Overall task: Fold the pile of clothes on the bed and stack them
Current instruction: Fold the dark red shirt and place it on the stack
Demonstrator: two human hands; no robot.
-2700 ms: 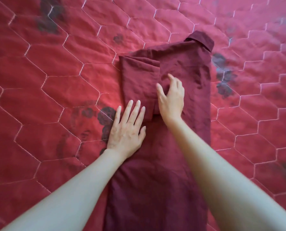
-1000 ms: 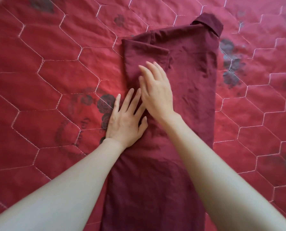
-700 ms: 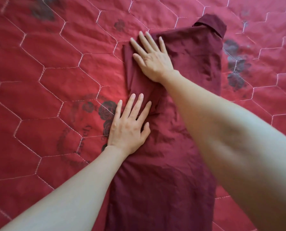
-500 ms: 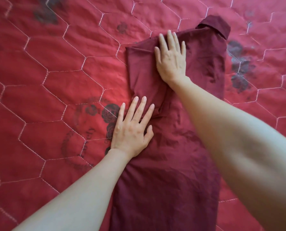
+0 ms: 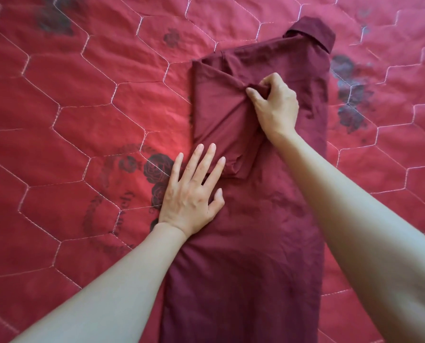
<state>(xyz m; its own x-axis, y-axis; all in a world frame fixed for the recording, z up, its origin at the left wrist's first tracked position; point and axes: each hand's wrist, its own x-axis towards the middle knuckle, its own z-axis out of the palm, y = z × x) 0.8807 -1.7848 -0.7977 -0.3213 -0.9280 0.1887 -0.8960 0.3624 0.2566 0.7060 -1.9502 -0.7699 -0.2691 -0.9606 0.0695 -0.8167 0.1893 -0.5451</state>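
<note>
Maroon shirt [image 5: 268,219] lies lengthwise on the red quilt [image 5: 82,107], collar [image 5: 312,33] at far end. Right hand [image 5: 275,105] pinches a bunch of the folded-in sleeve [image 5: 221,120] w/ curled fingers; left hand [image 5: 194,191] flat, fingers spread, pinning the shirt's left edge. To do it well: keep that edge pinned, pull sleeve taut & parallel to the side, then smooth.

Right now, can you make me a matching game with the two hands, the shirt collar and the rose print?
Things:
1. left hand
2. right hand
3. shirt collar
4. rose print

States:
A. dark picture on the red bedspread
B. pinches a fold of the sleeve
C. lies flat, fingers straight
D. at the far end of the shirt

Pairs: 1-C, 2-B, 3-D, 4-A
</note>
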